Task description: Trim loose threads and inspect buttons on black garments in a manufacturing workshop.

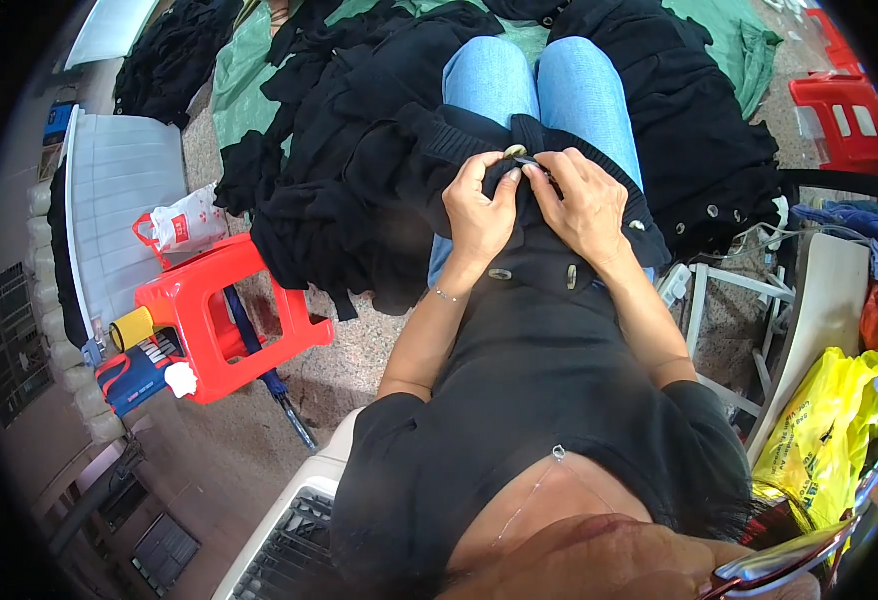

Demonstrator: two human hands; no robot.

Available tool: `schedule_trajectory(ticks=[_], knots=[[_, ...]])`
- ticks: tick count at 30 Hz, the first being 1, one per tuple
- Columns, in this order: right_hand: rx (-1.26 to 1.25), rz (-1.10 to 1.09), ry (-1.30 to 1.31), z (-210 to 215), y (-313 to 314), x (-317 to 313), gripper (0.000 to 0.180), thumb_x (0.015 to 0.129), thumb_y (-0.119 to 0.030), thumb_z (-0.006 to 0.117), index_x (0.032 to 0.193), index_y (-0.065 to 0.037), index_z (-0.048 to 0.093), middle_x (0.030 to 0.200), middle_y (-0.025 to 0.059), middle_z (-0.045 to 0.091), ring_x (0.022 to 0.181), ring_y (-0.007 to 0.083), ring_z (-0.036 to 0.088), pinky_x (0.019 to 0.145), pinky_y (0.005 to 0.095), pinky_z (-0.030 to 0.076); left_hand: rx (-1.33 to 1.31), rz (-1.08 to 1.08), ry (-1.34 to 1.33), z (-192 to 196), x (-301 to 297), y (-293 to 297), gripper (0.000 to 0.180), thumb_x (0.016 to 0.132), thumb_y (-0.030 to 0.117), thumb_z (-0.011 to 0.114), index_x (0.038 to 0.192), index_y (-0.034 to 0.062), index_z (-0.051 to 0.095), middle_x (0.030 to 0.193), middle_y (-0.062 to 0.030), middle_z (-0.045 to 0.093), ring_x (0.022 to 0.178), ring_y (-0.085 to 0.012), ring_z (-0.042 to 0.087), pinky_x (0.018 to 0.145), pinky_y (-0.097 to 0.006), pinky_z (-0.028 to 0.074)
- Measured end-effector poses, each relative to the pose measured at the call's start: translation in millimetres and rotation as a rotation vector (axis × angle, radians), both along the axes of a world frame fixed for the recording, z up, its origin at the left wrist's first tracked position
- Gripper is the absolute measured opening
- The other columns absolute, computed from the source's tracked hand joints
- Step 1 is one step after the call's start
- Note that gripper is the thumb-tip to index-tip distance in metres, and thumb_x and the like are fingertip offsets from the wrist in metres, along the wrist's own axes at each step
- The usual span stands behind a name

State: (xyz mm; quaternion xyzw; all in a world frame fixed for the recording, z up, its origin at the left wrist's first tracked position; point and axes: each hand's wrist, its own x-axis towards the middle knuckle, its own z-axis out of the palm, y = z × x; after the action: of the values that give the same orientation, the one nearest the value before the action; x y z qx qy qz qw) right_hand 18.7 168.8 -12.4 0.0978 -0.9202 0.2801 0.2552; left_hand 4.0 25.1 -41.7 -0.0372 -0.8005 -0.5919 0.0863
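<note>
Currently in hand: one black knitted cardigan with pale round buttons, lying over my lap at the centre of the frame, collar end toward my knees. Soft, limp, light; I judge it will sag and fold wherever unsupported, so it is best taken by the ribbed edge beside a button.

Left hand: fingers curled, thumb and forefinger pinched on the knit just beside the top pale button.

Right hand: closed round the same edge from the other side, fingertips meeting the left at the button. Whether it also holds something thin there I cannot tell.

Buttons: small, smooth, likely slippery; two more show lower on the front.

Surroundings:
- heap of black garments, upper left, touching my left knee, spread on a green sheet;
- red plastic stool, left, bearing a roll of yellow tape;
- second red stool, upper right;
- yellow plastic bag, lower right;
- white frame, right of my elbow.

Obstructions: the heap crowds my left side.
</note>
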Motion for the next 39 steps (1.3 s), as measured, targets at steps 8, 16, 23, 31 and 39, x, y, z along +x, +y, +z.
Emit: schedule_trajectory(ticks=[8,16,23,31,39], knots=[[-0.205,0.008,-0.058,4,0,1,0.012,0.083,-0.018,0.074,0.085,-0.009,0.066,0.071,0.0034,0.060,0.059,0.0191,0.062,0.052,0.0294,0.048,-0.035,-0.007,-0.021,2,-2,0,0.021,0.078,0.001,0.074,0.097,-0.0044,0.067,0.090,-0.0198,0.071,0.084,-0.0319,0.071,0.074,-0.034,0.054],[-0.118,-0.026,-0.083,4,2,3,0.013,0.083,-0.019,0.074,0.087,-0.009,0.066,0.074,0.0028,0.062,0.062,0.0200,0.064,0.054,0.0303,0.048,-0.025,0.000,-0.025,1,-1,1,0.021,0.078,0.002,0.074,0.097,-0.0043,0.067,0.091,-0.0197,0.071,0.083,-0.0315,0.071,0.075,-0.034,0.053],[-0.030,-0.014,-0.044,3,2,2,0.014,0.083,-0.020,0.073,0.087,-0.010,0.065,0.073,0.0029,0.060,0.061,0.0198,0.063,0.053,0.0306,0.048,-0.074,-0.002,0.044,5,0,2,0.020,0.078,0.000,0.073,0.097,-0.0037,0.065,0.090,-0.0190,0.069,0.083,-0.0345,0.069,0.073,-0.036,0.053],[-0.153,0.005,-0.101,2,-2,4,0.014,0.084,-0.019,0.074,0.087,-0.008,0.066,0.072,0.0040,0.062,0.060,0.0191,0.064,0.054,0.0291,0.049,-0.161,0.013,0.171,7,1,4,0.019,0.077,0.000,0.073,0.094,-0.0025,0.064,0.088,-0.0191,0.067,0.079,-0.0373,0.067,0.069,-0.039,0.052],[-0.575,-0.149,-0.251,-7,0,0,0.018,0.089,-0.021,0.071,0.095,-0.004,0.069,0.075,0.0083,0.070,0.064,0.0165,0.068,0.061,0.0286,0.052,-0.071,0.021,0.054,6,-1,3,0.018,0.078,0.002,0.074,0.093,-0.0032,0.066,0.085,-0.0190,0.069,0.078,-0.0335,0.070,0.070,-0.035,0.053]])
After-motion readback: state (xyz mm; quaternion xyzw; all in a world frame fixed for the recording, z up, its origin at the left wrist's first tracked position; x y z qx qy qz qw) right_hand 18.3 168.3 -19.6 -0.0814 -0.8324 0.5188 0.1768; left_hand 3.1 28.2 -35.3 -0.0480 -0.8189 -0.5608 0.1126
